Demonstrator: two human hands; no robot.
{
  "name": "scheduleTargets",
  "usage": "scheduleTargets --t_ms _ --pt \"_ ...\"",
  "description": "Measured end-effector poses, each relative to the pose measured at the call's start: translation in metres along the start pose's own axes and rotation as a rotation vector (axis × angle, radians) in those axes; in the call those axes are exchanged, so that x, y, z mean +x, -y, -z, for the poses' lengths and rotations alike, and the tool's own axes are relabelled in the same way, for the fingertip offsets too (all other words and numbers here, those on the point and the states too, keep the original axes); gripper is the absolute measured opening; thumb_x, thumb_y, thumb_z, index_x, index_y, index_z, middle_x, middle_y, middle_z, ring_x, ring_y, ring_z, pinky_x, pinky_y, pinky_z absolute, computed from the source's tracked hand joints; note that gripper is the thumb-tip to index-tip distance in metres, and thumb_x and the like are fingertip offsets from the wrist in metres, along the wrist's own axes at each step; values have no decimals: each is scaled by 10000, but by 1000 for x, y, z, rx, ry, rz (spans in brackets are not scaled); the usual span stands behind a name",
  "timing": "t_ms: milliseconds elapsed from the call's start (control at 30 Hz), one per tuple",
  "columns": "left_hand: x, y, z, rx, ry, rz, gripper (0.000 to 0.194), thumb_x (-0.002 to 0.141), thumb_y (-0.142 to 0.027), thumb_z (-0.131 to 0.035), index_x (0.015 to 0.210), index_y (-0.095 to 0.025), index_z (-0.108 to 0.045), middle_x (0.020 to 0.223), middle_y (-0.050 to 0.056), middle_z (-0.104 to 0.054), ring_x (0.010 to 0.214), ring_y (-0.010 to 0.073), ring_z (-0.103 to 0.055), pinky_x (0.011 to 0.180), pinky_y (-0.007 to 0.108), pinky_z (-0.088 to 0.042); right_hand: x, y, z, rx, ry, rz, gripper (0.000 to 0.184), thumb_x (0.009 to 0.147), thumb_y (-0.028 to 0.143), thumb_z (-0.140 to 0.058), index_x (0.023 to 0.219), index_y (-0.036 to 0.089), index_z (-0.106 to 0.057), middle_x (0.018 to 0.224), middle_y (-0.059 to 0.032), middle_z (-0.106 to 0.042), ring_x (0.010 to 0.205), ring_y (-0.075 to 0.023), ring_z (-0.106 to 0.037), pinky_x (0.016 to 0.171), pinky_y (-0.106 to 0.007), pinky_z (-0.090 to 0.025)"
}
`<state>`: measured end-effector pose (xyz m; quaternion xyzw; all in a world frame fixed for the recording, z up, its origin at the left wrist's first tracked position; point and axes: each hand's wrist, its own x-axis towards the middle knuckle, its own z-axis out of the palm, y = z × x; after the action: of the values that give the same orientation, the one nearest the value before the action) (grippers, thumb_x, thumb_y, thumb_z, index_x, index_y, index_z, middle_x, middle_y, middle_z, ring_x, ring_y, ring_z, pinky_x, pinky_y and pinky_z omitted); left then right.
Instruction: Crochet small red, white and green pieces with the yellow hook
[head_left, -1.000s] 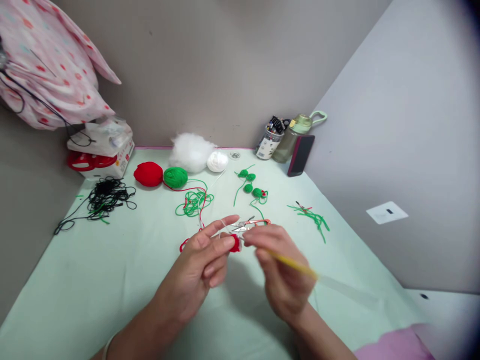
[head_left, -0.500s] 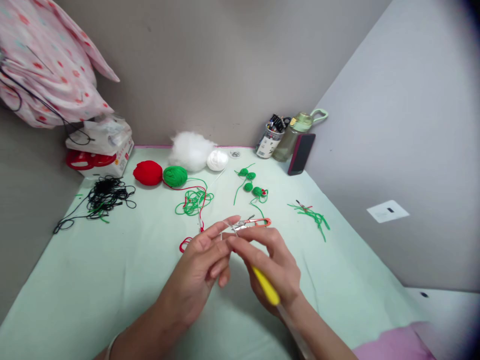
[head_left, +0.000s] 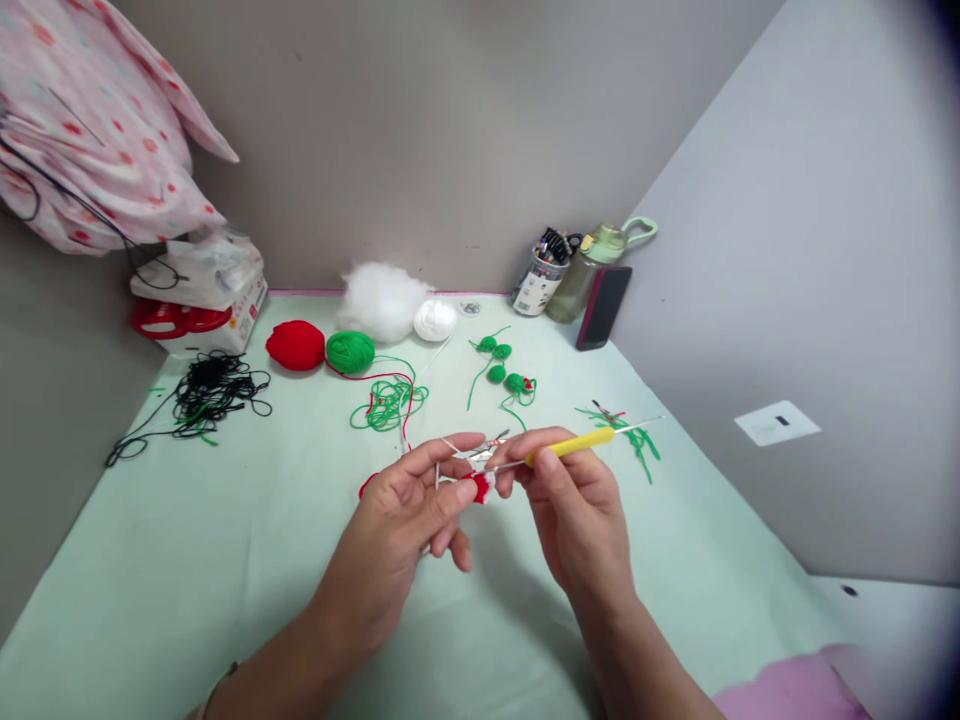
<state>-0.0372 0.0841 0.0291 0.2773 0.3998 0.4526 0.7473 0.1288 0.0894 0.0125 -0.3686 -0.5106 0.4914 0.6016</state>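
Pinching red piece [head_left: 481, 488] (partly hidden), left hand [head_left: 405, 510]

- Premises: indoor room corner, apparently a home craft spot; exact room undetermined.
- Craft evidence: red yarn ball [head_left: 295, 345], green yarn ball [head_left: 350, 352], white fluffy fibre [head_left: 382, 300], crochet hook [head_left: 574, 446].
- Domestic evidence: cloth-covered table [head_left: 187, 560], drinking bottle [head_left: 574, 288], phone [head_left: 604, 308].

small red piece [head_left: 481, 487], white-edged, pinched in my grip; yellow-handled hook [head_left: 574, 446], metal at both ends, slanting up rightward from the piece; white yarn [head_left: 438, 477] strung thin beside it
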Motion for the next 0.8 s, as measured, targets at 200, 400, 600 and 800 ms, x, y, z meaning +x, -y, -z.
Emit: scheduleTargets --t_ms 200,400,600,800 --pt "-2 -1 3 65 -46 -29 330 817 -308 -848 1135 -234 -803 618 -66 -519 468 80 -491 414 209 -370 -8 6 -1 -284 15 204 206 1067 232 -513 1037 224 -717 936 -61 -766 766 -182 -711 761 -371 -614" --pt "-1 8 4 68 -52 -85 380 825 -305 -854 1195 -268 -778 806 -39 -621 489 57 -551 401 197 -341 -16 4 -3 -847 177 634 320 998 96 -552 1241 242 -700 1032 -98 -782 922 -231 -752 773 -363 -629" --pt "3 0 5 -184 30 125 509 825 -285 -855 1299 -150 -728 506 -127 -388 444 39 -232 429 156 -362 -14 1 -3 -652 31 493 306 1011 117 -567 1184 291 -751 990 -61 -755 889 -219 -728 785 -391 -619" --pt "2 0 3 -104 35 28 440 839 -254 -842 1264 -193 -742 504 -122 -419 428 46 -274 431 175 -411 -3 1 -6 -230 34 236 183 1031 236 -604 1017 255 -785 923 -57 -768 851 -205 -705 707 -353 -584"
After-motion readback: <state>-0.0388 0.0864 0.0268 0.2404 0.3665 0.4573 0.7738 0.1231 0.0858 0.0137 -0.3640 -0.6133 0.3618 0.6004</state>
